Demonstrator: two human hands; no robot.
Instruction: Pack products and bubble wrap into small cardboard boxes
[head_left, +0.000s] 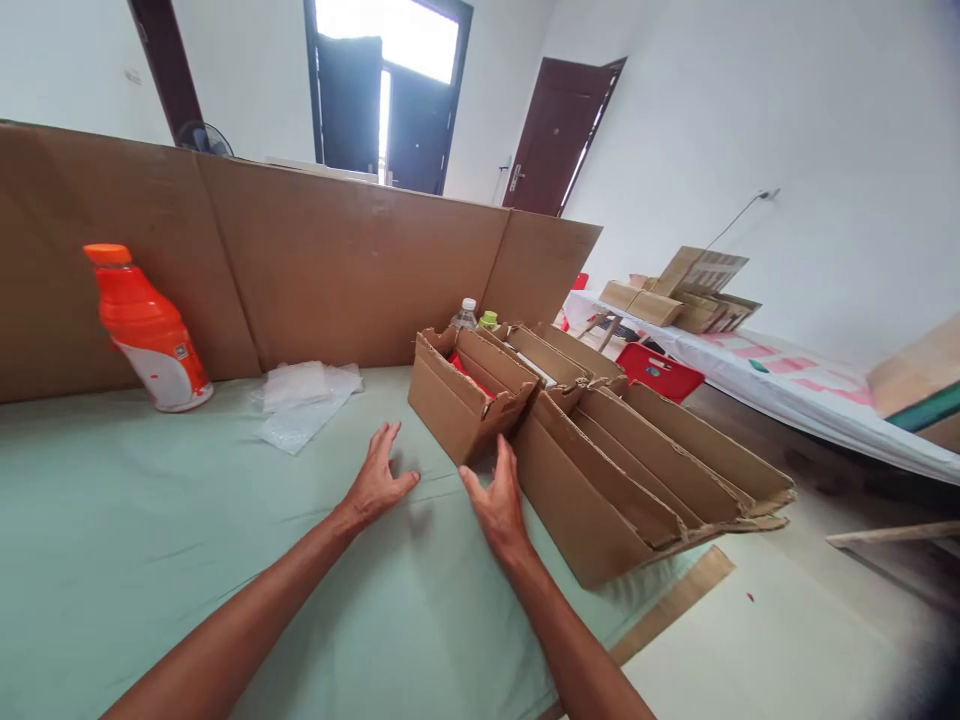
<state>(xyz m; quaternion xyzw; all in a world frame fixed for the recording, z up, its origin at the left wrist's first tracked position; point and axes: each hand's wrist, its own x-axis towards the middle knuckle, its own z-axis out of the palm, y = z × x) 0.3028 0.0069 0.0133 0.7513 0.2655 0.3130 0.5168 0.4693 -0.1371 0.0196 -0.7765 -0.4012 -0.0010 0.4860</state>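
- Where the green cloth (pixel 150 520) runs out to the far left, an orange bottle (pixel 146 330) stands upright against the cardboard wall (pixel 337 260); it is well apart from both hands.
- A little to the right lie some clear plastic bags (pixel 304 400), flat on the cloth; they are near the wall and beyond the left hand's reach as it lies.
- The left hand (pixel 375 480) is spread open, palm down, low over the cloth; it holds nothing, and its fingertips stop short of the small box.
- The small box (pixel 457 395) sits just ahead and to the right of that hand, open at the top with its flaps up and something red (pixel 469 378) inside; it stands skewed, one lower corner turned toward the person, so its long axis seems to slant from near-right to far-left, though the wide lens makes this hard to be sure of.
- The right hand (pixel 495 505) is the nearer of the two; its fingers are loosely open and empty, its fingertips at the box's near right face, touching or almost so; I cannot tell which.
- Just right of that hand, touching the small box, lies a stack of flattened cartons (pixel 637 480), tilted out over the table's edge.
- Behind the box two small bottles (pixel 466 313) show their caps; farther right are a red crate (pixel 660 372) and a white-covered table (pixel 787 390).
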